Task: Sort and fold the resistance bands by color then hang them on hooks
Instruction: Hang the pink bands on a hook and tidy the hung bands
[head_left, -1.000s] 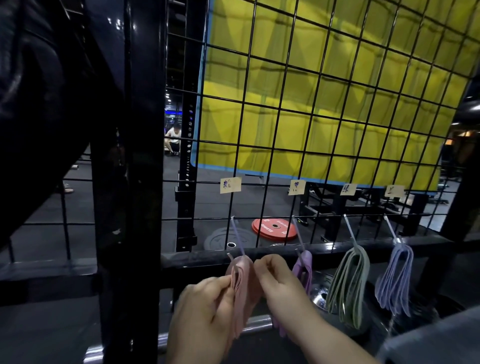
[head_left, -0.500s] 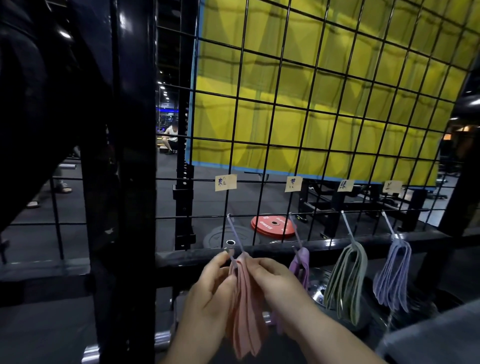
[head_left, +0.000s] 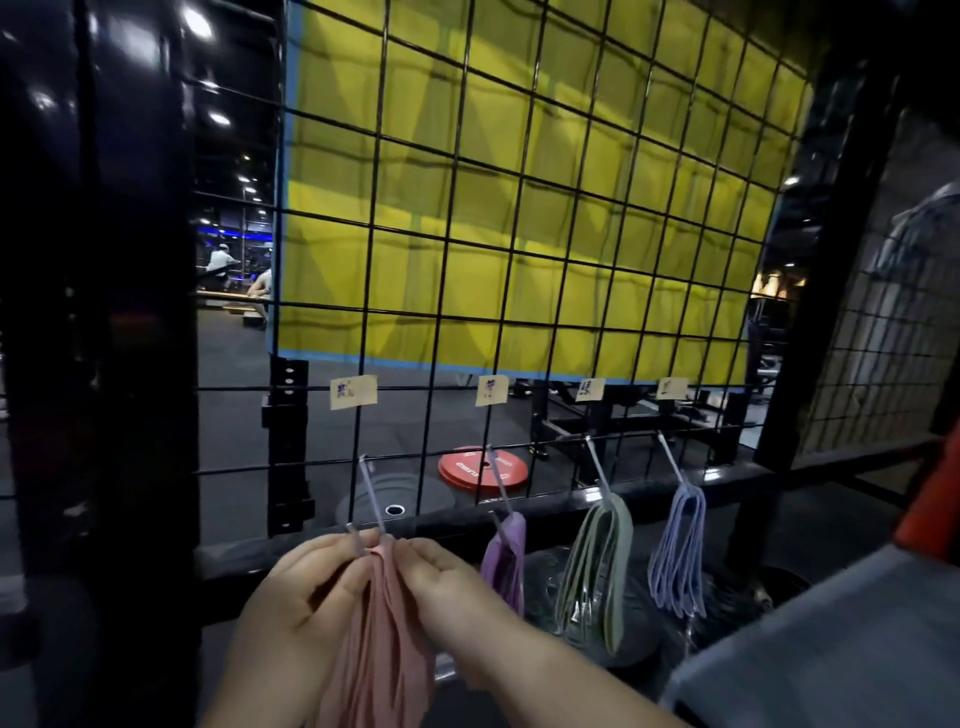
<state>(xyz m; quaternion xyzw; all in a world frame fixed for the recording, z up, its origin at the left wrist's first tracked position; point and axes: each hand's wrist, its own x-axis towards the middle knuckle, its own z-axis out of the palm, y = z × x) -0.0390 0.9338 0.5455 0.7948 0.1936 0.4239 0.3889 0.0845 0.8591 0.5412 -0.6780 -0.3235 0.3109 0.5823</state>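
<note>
Both hands, left and right, pinch the pink bands at the folded top by the hook; they look light, floppy, stretchy, so grip right there.

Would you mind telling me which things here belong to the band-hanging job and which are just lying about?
Job: pink bands, pinched by the left hand and right hand at the leftmost hook; purple bands, green bands and lilac bands, already hung; paper labels.
Lying about: red weight plate; yellow panel.
</note>
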